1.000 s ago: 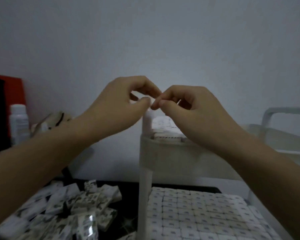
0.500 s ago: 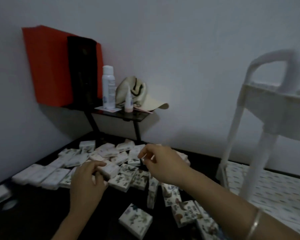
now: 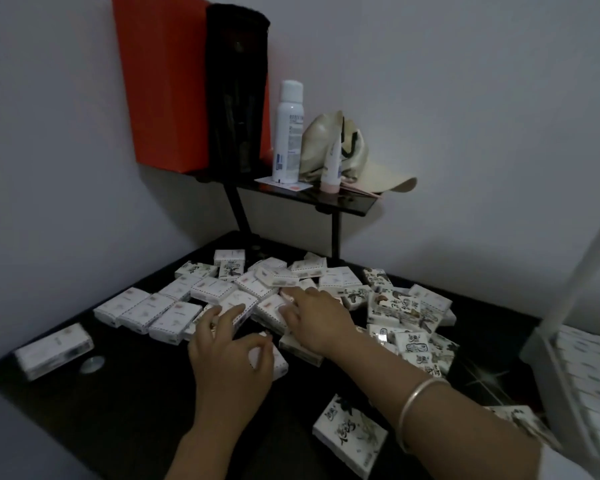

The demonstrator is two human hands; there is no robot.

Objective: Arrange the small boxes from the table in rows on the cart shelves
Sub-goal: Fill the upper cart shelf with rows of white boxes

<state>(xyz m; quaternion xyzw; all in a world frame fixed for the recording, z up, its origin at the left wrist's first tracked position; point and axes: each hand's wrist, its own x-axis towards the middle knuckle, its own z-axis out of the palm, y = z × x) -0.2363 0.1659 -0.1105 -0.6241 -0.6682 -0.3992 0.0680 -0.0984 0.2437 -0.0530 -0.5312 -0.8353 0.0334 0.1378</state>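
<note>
Boxes (image 3: 212, 289) lie in a big heap across the middle of the table (image 3: 118, 410). One sits alone near the left edge and one by the front edge. Your right hand (image 3: 314, 322) lies flat on the heap, fingers out, holding nothing. Your left hand (image 3: 227, 358) bends over a box, but a grip does not show. The cart (image 3: 534, 344) by the right edge has neat rows on one shelf. Many boxes are left, so you look partway done.

My left hand (image 3: 229, 355) is low, fingers bent, thumb tip by my pointer finger. My right hand (image 3: 314, 320) reaches farther out, fingers straight and spread.
</note>
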